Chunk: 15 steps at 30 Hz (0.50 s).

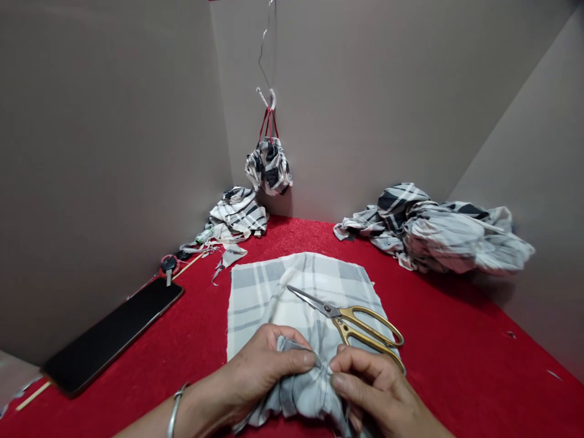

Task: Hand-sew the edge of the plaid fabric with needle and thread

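Note:
A grey and white plaid cloth [255, 292] lies spread on the red surface, its near edge bunched into folds. My left hand [269, 365] pinches the gathered folds between thumb and forefinger. Close beside it, my right hand [369, 383] is closed with thumb and forefinger together on the same gathered edge. Whether a needle or thread is between those fingertips is too small to tell. Scissors with gold handles [342, 316] rest on the cloth just beyond my hands, tips toward the far left.
A black phone [114, 334] lies at left, with keys [168, 267] and a thin wooden stick [34, 395] near it. Plaid cloth heaps stand at back left [239, 213] and right [438, 231]. A plaid bundle [271, 167] hangs by red cords from a wall hook [272, 99].

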{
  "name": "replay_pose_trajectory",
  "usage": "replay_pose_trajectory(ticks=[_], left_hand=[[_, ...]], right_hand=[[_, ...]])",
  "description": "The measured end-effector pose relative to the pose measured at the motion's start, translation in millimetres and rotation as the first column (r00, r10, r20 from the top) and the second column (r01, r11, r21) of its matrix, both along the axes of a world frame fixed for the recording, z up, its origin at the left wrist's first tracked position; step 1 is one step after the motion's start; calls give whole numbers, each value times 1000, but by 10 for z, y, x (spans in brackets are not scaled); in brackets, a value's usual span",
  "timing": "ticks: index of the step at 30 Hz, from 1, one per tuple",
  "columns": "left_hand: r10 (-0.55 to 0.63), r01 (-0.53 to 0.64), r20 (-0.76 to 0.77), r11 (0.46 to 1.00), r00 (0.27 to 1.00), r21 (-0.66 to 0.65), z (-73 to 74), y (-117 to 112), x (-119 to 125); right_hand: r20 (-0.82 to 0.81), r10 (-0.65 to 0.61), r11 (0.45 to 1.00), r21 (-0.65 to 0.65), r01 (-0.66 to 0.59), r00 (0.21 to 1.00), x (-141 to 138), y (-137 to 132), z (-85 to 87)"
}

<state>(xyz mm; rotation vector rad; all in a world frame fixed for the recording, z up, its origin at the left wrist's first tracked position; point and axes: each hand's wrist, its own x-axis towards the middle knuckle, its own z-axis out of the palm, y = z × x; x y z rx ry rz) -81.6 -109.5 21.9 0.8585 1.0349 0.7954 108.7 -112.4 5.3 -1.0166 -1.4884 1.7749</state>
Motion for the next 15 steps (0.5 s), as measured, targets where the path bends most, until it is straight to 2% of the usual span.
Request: replay_pose_trajectory(ticks=[5, 15], left_hand=[[24, -22, -35, 999, 999, 38, 13, -16, -20], [18, -17, -14, 999, 1000, 42, 41, -9, -12]], right_hand=[[26, -9, 999, 32, 8, 1000, 21, 16, 17], [49, -12, 1000, 6, 11, 999, 17, 12, 18]])
